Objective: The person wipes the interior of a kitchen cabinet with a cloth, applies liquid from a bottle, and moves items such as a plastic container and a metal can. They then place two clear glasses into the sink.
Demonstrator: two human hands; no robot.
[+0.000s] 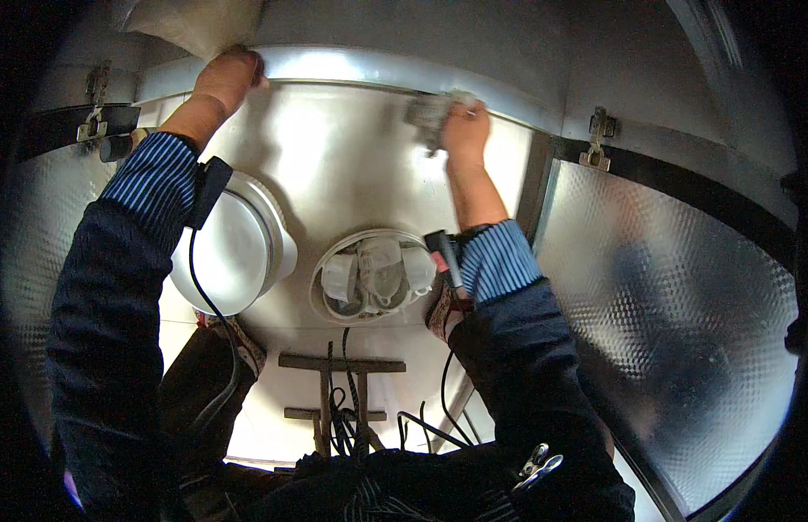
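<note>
My right hand (466, 134) grips a crumpled grey cloth (430, 117), blurred, at the front metal edge (352, 65) of a cabinet. At the same edge on the left, my left hand (226, 79) has its fingers curled. A pale, bag-like sheet (202, 26) tapers down to the back of that hand; whether the fingers hold it or the edge is hidden. Below, on the floor, an oval basin (319, 307) contains several white cups (381, 261). Left of it stands a large white round container (224, 254), partly behind my left sleeve.
Textured metal cabinet doors stand swung out at left (58, 215) and right (665, 274), on metal hinges (596, 140). A low wooden stool (342, 363) and black cables (339, 411) are beneath me. My feet flank the basin. Small black devices (210, 192) sit at both wrists.
</note>
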